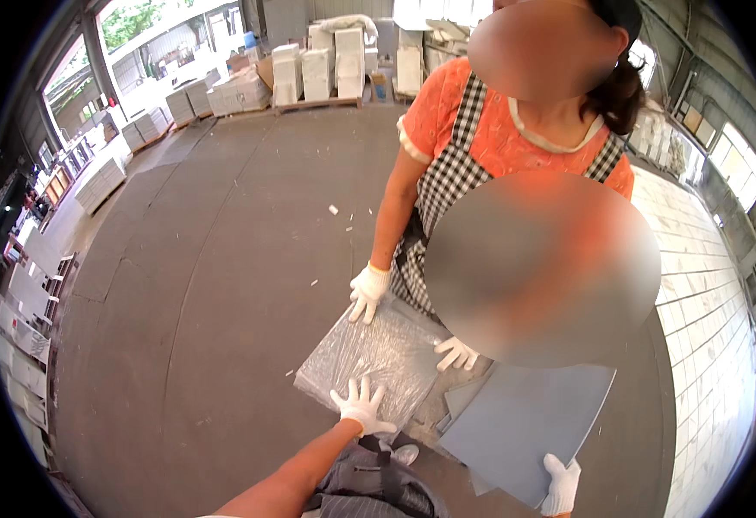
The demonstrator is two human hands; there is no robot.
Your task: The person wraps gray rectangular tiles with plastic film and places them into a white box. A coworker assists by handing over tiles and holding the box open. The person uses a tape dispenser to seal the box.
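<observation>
My left hand (pixel 362 406), in a white knit glove, lies flat with fingers spread on the near side of a square slab-like package wrapped in shiny transparent film (pixel 369 354). At the lower right my right hand (pixel 561 485), gloved too, grips the near right edge of a thin flat blue-grey sheet (pixel 529 423). Across from me, a co-worker's gloved hand (pixel 369 292) rests on the package's far corner. That person's other glove (pixel 457 353) touches its right side. Smaller grey pieces (pixel 460 399) show partly under the sheet; what they are I cannot tell.
A co-worker in an orange top (pixel 442 112) and checked apron stands close in front. Pale stacked slabs (pixel 317 73) line the back. A broad white tiled-looking surface (pixel 697 319) runs along the right. Small white scraps (pixel 333 210) dot the dark floor (pixel 222 259).
</observation>
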